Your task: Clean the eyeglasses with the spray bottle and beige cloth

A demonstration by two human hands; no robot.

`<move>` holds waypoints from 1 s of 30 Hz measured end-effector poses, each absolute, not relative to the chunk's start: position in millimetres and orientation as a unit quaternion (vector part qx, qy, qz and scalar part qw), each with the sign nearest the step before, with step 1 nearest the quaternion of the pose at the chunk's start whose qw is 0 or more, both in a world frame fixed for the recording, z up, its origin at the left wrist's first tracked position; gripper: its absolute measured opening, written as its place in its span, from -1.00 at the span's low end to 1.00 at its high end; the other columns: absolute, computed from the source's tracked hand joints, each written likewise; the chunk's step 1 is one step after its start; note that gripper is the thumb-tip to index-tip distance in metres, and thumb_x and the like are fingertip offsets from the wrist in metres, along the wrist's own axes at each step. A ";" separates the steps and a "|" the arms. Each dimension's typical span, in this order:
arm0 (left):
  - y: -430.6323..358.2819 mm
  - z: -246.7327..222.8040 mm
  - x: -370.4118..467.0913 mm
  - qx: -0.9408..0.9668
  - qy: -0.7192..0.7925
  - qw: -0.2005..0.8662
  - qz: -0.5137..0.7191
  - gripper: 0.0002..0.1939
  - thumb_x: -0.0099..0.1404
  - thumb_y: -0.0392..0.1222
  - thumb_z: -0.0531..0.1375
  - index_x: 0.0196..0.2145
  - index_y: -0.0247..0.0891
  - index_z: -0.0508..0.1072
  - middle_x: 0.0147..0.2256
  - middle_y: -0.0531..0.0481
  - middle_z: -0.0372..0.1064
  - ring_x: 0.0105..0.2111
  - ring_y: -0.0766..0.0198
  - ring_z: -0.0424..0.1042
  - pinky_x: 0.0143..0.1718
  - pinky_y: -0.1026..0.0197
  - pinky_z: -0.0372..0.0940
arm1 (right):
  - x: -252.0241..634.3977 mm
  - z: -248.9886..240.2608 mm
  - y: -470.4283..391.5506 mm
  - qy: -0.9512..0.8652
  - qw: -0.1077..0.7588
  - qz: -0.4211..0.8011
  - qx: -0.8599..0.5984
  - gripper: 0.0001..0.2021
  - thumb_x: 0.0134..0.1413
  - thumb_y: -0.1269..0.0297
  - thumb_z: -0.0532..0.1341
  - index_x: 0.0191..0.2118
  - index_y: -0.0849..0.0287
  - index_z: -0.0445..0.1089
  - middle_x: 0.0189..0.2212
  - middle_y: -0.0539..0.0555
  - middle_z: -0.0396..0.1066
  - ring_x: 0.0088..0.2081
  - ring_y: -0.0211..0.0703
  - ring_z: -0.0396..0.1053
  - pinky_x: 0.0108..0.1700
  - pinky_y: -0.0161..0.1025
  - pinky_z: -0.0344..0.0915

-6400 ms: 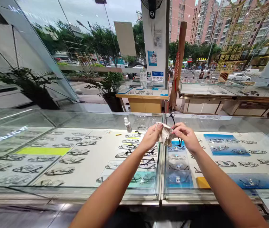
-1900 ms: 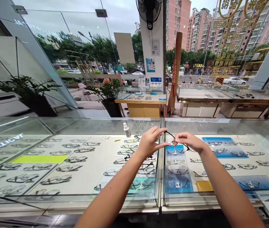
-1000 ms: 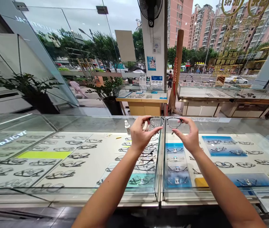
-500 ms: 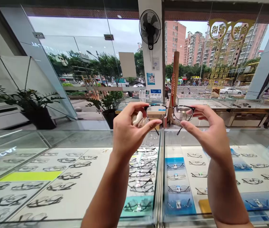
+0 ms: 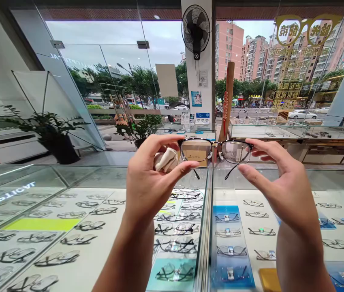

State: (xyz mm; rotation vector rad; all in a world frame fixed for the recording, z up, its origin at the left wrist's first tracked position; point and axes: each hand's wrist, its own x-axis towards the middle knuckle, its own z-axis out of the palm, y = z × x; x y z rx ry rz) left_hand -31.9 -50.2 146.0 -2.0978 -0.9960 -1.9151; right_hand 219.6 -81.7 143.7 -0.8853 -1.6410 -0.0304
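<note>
- The glasses (image 5: 216, 151) are held up at eye level above the display counter (image 5: 68, 211), well clear of its glass top, lenses facing away toward the shop window.
- Their long axis runs left to right, level, with the folded temple tips hanging down below the lenses.
- The left hand (image 5: 147, 182) pinches the left end of the frame, thumb under and forefinger over the rim; a crumpled cloth (image 5: 166, 159) is tucked against its palm.
- The right hand (image 5: 281, 186) pinches the right end the same way, thumb beneath and forefinger on top, the other fingers spread loosely.
- Both hands sit equally near, one at each end, so the frame spans the gap between them.
- Rows of other spectacles (image 5: 176, 229) lie under the glass below.
</note>
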 end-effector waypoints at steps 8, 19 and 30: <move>-47.6 143.8 -28.1 -0.687 -0.336 0.053 -0.642 -0.57 0.23 0.11 0.46 -0.01 -0.07 0.60 -0.16 -0.02 0.50 -0.23 0.21 0.49 -0.21 0.19 0.45 | 214.4 142.0 -81.8 -0.664 0.635 -0.020 -0.395 -0.60 0.18 0.07 0.43 0.09 0.03 0.49 -0.05 0.09 0.53 -0.03 -0.01 0.50 0.05 0.01 0.50; -42.5 139.7 -26.2 -0.679 -0.345 0.045 -0.647 -0.51 0.25 0.11 0.45 0.05 -0.14 0.62 -0.16 -0.05 0.58 -0.25 0.23 0.52 -0.19 0.21 0.47 | 211.4 139.7 -81.0 -0.663 0.640 -0.048 -0.385 -0.61 0.24 0.06 0.38 0.12 0.02 0.47 -0.05 0.09 0.52 -0.03 -0.03 0.50 0.03 0.01 0.54; -38.9 137.5 -26.8 -0.684 -0.348 0.064 -0.638 -0.49 0.23 0.13 0.45 0.05 -0.13 0.62 -0.13 -0.07 0.58 -0.18 0.17 0.54 -0.09 0.14 0.49 | 210.0 139.6 -82.9 -0.660 0.645 -0.054 -0.382 -0.62 0.23 0.08 0.40 0.11 0.03 0.47 -0.04 0.10 0.52 -0.03 -0.03 0.49 0.05 0.01 0.53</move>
